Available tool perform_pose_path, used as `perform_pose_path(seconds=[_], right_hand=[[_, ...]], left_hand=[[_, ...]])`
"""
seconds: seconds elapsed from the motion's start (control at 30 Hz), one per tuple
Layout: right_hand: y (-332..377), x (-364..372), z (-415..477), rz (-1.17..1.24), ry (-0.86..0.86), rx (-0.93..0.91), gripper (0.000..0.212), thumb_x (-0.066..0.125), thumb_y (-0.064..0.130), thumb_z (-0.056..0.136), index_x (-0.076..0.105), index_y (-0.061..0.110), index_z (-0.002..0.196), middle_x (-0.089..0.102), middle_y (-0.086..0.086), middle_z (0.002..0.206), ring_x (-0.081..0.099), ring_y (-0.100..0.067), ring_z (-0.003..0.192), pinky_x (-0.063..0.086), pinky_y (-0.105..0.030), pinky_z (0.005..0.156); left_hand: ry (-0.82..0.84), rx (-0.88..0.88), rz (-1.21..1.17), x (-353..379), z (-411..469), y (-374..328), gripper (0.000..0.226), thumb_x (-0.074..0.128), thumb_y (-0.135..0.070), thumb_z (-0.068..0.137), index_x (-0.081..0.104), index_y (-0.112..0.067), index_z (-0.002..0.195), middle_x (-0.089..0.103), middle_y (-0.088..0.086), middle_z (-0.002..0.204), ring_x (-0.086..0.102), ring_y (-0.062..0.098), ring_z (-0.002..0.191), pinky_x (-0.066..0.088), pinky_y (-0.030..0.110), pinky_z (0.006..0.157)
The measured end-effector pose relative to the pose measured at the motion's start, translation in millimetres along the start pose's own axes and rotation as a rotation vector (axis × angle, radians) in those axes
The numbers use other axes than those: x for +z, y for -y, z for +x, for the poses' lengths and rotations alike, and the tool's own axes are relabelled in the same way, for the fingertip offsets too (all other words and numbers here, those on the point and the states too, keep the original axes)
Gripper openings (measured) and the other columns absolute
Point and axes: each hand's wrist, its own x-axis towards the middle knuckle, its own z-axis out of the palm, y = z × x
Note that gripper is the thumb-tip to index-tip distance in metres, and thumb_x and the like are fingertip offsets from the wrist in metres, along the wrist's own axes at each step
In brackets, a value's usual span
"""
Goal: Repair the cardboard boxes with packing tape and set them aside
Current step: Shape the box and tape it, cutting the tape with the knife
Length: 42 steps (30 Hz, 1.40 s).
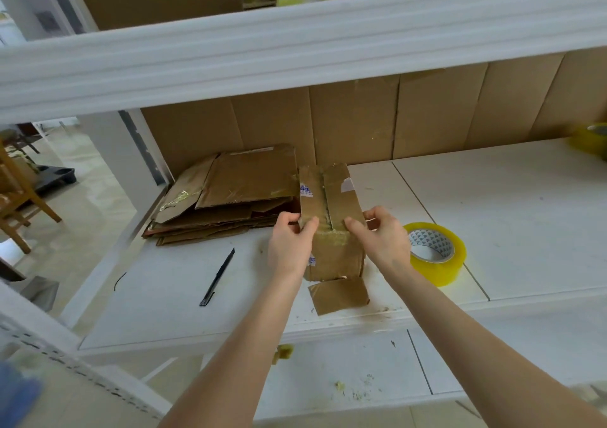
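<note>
A blurred yellow roll point(590, 141) is cropped by the right edge; the box label point(305, 191) is illegible.

I record the box point(331, 217) standing on the shelf point(492, 214). From it: the stack of flattened cardboard point(230, 197) at nine o'clock, touching; tape roll point(433, 253) at three o'clock, near; slim tool point(218, 276) at eight o'clock, apart; loose cardboard piece point(338, 294) at six o'clock, just beside.

Small cardboard box point(331, 197): worn, brown, standing on white shelf. Top flaps closed, centre seam running away from viewer. Glossy tape over near top edge. Torn white label scraps on top.
Cardboard piece point(340, 294): flat at box's near base; attachment unclear.
Stack of flattened boxes point(230, 197): just left of box.
Tape roll point(433, 253): yellowish, lying flat, just right of box.
</note>
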Motion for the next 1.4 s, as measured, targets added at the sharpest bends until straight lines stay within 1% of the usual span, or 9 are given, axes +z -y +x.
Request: perform_pose_path(seconds=[0.2,0.33,0.4,0.5,0.7,0.87,1.0,1.17,1.4], right_hand=[[-3,-2,2,-0.098,-0.026,-0.061,0.037,0.048,0.059,0.091,0.058,0.025,0.1,0.07,0.001,0.094,0.061,-0.02,0.083,0.05,-0.033,0.068],[13,-1,8,-0.332,0.149,0.053,0.078,0.043,0.092,0.06,0.044,0.024,0.099,0.057,0.004,0.082,0.056,-0.021,0.079,0.035,-0.027,0.054],[16,2,12,-0.348,0.223,0.121,0.085,0.045,0.093,0.055,0.044,0.02,0.1,0.056,0.002,0.084,0.057,-0.022,0.082,0.039,-0.031,0.058],[18,0,18,-0.351,0.264,0.1,0.072,0.052,0.082,0.064,0.048,0.018,0.099,0.059,-0.001,0.088,0.061,-0.025,0.086,0.047,-0.034,0.067],[6,2,-3,-0.5,0.031,-0.134,0.051,0.025,0.061,0.097,0.049,0.017,0.089,0.065,-0.013,0.092,0.061,-0.035,0.089,0.037,-0.035,0.065],[-18,16,-27,-0.176,0.058,-0.211,0.06,0.025,0.053,0.099,0.032,0.018,0.146,0.069,-0.013,0.106,0.063,-0.037,0.099,0.047,-0.041,0.079],[-36,17,-30,-0.202,0.13,-0.229,0.075,0.034,0.066,0.09,0.026,0.019,0.148,0.069,-0.01,0.103,0.065,-0.032,0.096,0.051,-0.038,0.075],[-33,16,-14,-0.421,0.026,-0.295,0.073,0.032,0.072,0.085,0.05,0.015,0.126,0.069,-0.014,0.084,0.065,-0.037,0.08,0.041,-0.035,0.06],[-46,5,-12,-0.224,0.17,-0.325,0.048,0.027,0.042,0.103,0.052,0.016,0.134,0.065,-0.008,0.079,0.062,-0.03,0.081,0.042,-0.034,0.065]], left_hand=[[-0.12,0.095,0.166,0,-4,1,0.032,0.034,-0.048,0.099,0.053,-0.024,0.091,0.062,0.002,0.093,0.053,0.012,0.071,0.031,0.024,0.052],[0.038,0.083,0.19,3,-7,-3,0.054,0.038,-0.054,0.096,0.036,-0.026,0.141,0.05,0.002,0.138,0.056,0.021,0.112,0.05,0.036,0.086],[0.084,0.041,0.255,5,-5,-8,0.061,0.044,-0.052,0.094,0.028,-0.028,0.148,0.056,0.001,0.133,0.06,0.027,0.111,0.051,0.044,0.091],[0.032,0.106,0.338,4,0,-14,0.041,0.041,-0.04,0.098,0.047,-0.026,0.136,0.065,0.002,0.116,0.06,0.027,0.106,0.051,0.036,0.084],[-0.039,0.051,0.014,9,-11,-7,0.048,0.021,-0.035,0.104,0.05,-0.015,0.138,0.055,0.007,0.135,0.05,0.026,0.125,0.04,0.044,0.104],[0.125,0.007,-0.364,16,-27,6,0.054,0.023,-0.049,0.099,0.017,-0.034,0.151,0.032,-0.013,0.151,0.034,0.014,0.137,0.033,0.044,0.112],[0.23,0.129,-0.223,11,-23,23,0.063,0.04,-0.035,0.1,0.006,-0.026,0.152,0.038,-0.038,0.123,0.043,-0.02,0.11,0.035,0.006,0.092],[0.164,0.16,0.082,7,-9,28,0.069,0.062,-0.039,0.088,0.03,-0.02,0.147,0.059,-0.007,0.115,0.058,0.012,0.105,0.045,0.015,0.08],[0.179,0.158,0.067,-6,-7,35,0.044,0.031,-0.036,0.103,0.042,-0.022,0.143,0.061,-0.01,0.114,0.052,-0.021,0.085,0.035,-0.004,0.068]])
